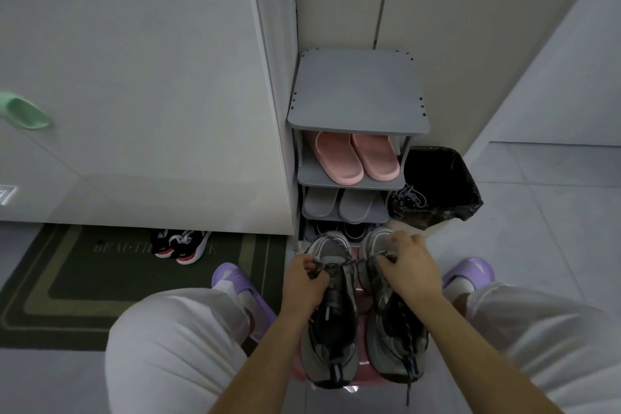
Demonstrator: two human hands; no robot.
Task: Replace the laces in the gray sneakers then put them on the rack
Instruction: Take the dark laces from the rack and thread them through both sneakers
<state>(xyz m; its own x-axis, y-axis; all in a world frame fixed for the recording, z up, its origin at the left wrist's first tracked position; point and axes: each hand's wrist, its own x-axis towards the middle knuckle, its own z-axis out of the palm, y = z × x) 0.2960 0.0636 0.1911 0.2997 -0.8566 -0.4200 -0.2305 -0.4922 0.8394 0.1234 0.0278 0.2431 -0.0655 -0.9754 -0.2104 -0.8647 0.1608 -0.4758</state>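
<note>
Two gray sneakers stand side by side on a pink stool between my knees, toes pointing at the rack: the left sneaker point(331, 323) and the right sneaker point(395, 343). A dark speckled lace point(356, 261) runs taut between my hands over the left sneaker's front. My left hand point(307, 277) pinches one end of it. My right hand point(408, 267) pinches the other end above the right sneaker. The gray shoe rack point(358, 94) stands just beyond, its top shelf bare. An old gray lace point(411, 197) hangs over the bin's edge.
Pink slippers point(356, 156) and gray slippers point(339, 205) fill the middle shelves; dark shoes sit on the lowest. A black-lined bin point(440, 185) stands right of the rack. Black-and-red sneakers point(181, 245) lie on a dark doormat point(67, 286) at left, under a white cabinet.
</note>
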